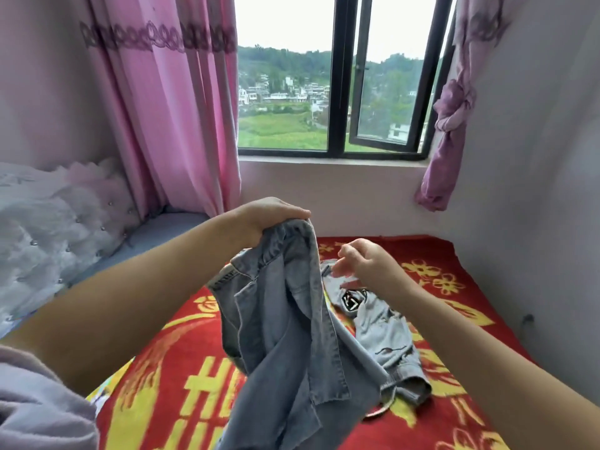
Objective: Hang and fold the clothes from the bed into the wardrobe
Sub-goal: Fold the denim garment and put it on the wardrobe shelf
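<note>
Left hand (272, 216) gripped the denim shirt (285, 319) bunched at its top, hanging over the bed (454, 401); right hand (367, 264) was loose, holding nothing — best to catch the opposite shoulder and spread it flat before folding.

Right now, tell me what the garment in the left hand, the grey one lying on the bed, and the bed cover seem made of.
Lifted garment: looks like faded blue denim, matte, with stitched seams.
Grey garment: soft knit, probably cotton jersey, with limp wrinkles.
Bed cover: plush printed blanket, possibly fleece; slight sheen.

Bed (470, 306), red-yellow blanket; grey garment (383, 332) lying on it, crumpled
</note>
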### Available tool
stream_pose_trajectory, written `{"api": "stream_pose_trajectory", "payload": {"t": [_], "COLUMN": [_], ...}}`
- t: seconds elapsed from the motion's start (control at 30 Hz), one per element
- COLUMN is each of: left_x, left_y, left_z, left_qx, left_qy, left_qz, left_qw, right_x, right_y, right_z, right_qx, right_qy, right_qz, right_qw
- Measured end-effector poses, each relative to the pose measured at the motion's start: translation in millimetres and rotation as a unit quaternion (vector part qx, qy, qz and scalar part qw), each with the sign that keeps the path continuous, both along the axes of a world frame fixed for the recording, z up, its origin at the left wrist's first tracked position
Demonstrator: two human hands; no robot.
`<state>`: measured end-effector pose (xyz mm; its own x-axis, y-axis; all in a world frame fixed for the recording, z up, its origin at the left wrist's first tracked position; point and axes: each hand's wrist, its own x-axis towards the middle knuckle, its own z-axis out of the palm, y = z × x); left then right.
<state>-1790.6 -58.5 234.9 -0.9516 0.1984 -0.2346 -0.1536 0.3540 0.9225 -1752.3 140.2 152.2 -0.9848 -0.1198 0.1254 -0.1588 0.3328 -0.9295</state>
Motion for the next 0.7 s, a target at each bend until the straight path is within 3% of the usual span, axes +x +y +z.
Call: {"api": "stream_pose_trajectory", "payload": {"t": [0.1, 0.13, 0.2, 0.33, 0.37, 0.4, 0.47, 0.5, 0.57, 0.7], "left_x": [7, 9, 14, 13, 13, 13, 13, 13, 9, -5], "left_y": [5, 6, 2, -20, -26, -32, -41, -44, -50, -60], "left_z": [2, 5, 15, 28, 27, 22, 4, -5, -11, 7], "left_qx": [0.034, 0.033, 0.02, -0.047, -0.132, -0.257, -0.487, -0.534, -0.539, -0.508], "left_qy": [-0.033, -0.035, -0.03, 0.043, 0.088, 0.142, 0.24, 0.265, 0.292, 0.334], "left_qz": [-0.016, -0.027, -0.047, -0.081, -0.089, -0.099, -0.089, -0.066, -0.007, 0.068], "left_qw": [0.999, 0.998, 0.998, 0.995, 0.983, 0.951, 0.835, 0.801, 0.79, 0.791], "right_x": [9, 9, 3, -19, -25, -30, -36, -38, -41, -47], "right_y": [-37, -45, -49, -17, -6, 4, 18, 21, 24, 25], "right_z": [-24, -35, -52, -49, -41, -30, 2, 18, 48, 81], "right_qx": [0.301, 0.345, 0.363, 0.362, 0.344, 0.31, 0.247, 0.24, 0.267, 0.431], "right_qy": [0.051, 0.072, 0.084, 0.022, 0.033, 0.054, 0.121, 0.165, 0.231, 0.247], "right_qz": [0.032, 0.021, -0.014, -0.071, -0.101, -0.134, -0.189, -0.199, -0.193, -0.17], "right_qw": [0.952, 0.936, 0.928, 0.929, 0.933, 0.94, 0.943, 0.936, 0.916, 0.851]}}
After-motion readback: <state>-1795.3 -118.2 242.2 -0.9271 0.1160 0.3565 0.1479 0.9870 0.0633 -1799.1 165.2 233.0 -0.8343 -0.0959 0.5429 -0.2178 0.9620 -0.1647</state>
